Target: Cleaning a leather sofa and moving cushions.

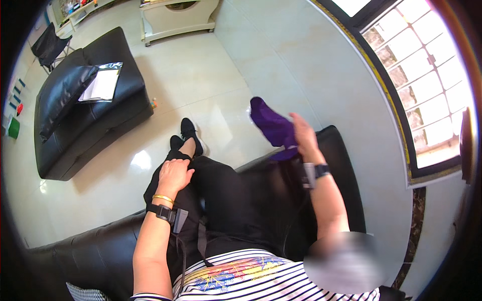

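A purple cloth item [272, 122], its exact kind not certain, hangs from my right hand [305, 136] beside the right end of the black sofa. Part of the cloth lies behind the palm and wrist, and its rounded dark tip points towards the wall and floor. My left hand [175, 174] rests palm down on my knee in black trousers [226, 188], with nothing in it. Both wrists bear black straps with small grey devices, and a gold bangle circles the left one.
I sit on a black leather sofa [94, 240]. Across the tiled floor stands a black leather ottoman [113, 113] with a cushion [67, 101] and papers in clear plastic [101, 84]. A tiled wall and a barred window [425, 75] are at right; a white cabinet [180, 22] stands farther off.
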A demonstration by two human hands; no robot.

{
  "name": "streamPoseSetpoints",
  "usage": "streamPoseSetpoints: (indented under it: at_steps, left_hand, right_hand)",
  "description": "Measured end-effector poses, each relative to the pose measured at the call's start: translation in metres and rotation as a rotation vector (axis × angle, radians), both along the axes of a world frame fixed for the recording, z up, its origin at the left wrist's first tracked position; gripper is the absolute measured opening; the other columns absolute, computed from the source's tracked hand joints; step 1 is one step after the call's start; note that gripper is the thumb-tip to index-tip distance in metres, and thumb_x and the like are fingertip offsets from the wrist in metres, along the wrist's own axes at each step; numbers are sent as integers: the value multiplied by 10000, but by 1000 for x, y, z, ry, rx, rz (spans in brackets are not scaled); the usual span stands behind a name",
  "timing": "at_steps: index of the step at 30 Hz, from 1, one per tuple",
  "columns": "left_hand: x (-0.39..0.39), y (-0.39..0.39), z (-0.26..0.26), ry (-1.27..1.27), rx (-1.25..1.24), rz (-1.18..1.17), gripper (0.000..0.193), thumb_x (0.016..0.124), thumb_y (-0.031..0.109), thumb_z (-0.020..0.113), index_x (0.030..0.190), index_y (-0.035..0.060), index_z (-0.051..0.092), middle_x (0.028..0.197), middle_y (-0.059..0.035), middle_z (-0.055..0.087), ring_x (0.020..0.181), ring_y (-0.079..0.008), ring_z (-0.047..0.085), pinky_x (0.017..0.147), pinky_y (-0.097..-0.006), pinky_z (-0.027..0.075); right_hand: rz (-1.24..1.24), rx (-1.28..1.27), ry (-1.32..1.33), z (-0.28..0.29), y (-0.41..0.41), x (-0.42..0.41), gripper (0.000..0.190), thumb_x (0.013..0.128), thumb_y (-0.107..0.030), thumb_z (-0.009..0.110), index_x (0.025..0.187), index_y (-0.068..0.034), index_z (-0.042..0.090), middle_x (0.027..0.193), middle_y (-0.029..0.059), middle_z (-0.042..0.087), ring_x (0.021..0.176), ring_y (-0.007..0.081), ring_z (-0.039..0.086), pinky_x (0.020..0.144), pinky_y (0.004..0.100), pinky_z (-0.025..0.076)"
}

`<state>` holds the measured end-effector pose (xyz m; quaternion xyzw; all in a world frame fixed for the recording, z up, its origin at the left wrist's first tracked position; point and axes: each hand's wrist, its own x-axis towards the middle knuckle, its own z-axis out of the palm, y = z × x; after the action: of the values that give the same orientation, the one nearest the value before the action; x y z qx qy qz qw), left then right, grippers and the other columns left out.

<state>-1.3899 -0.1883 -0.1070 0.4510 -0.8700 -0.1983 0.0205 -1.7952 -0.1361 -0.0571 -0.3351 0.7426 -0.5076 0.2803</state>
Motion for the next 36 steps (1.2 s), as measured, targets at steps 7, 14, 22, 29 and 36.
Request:
streamPoseSetpoints:
  at_steps: [7,14,22,29,36]
  left_hand:
    - [-9,3,-3,36,-50,-57,278,824,284,648,980,54,664,887,-119,675,916,-286,624,830,-410,469]
    - [5,10,-3,31,-85,-20,273,812,264,662,977,46,675,893,-123,680,910,-293,624,841,-417,469]
    - [-2,6,-9,-23,-77,-13,259,808,259,663,946,41,678,890,-124,680,914,-293,623,841,-418,472]
    - [-8,3,-11,-88,-68,2,231,823,277,645,892,57,666,863,-127,672,924,-296,622,839,-413,470]
    - [2,8,-7,-47,-78,32,237,815,258,651,927,51,679,891,-132,680,924,-293,625,848,-409,465]
  right_hand:
    - [-511,135,260,57,192,-133,370,1001,-265,411,1196,3,576,1131,153,637,1005,275,611,906,360,478]
    - [-132,340,1196,12,209,-31,401,925,-297,513,1271,-96,536,1362,154,453,1303,362,362,1054,557,275]
    - [-94,353,1171,1,132,-110,419,917,-350,528,1293,-167,517,1376,66,444,1335,311,339,1046,674,197]
    - [-209,586,1161,10,55,-120,362,904,-424,480,1043,-159,683,1193,50,611,1205,267,472,997,662,252]
    - [357,109,1397,-26,78,16,175,836,-326,603,816,-160,655,949,19,622,1007,237,549,967,519,348]
